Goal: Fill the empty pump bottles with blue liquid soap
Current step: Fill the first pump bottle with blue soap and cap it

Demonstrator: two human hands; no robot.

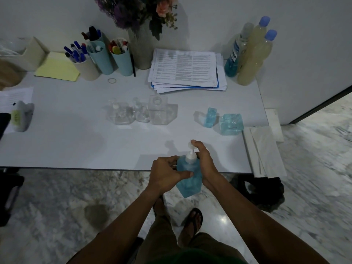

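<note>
My left fingers point(172, 159) grasp the blue-filled pump bottle point(188, 187), held at the near edge of the white worktop point(76, 145). My right fingers point(199, 145) clasp its other side, one fingertip touching the white pump head point(190, 144). Farther back on the worktop, three clear empty bottles point(141, 114) stand in a row, with two blue-filled bottles point(231, 123) to their right.

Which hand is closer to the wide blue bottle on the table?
Right. Right hand: down-left of the wide blue bottle. Left hand: farther left, beyond the held bottle.
</note>
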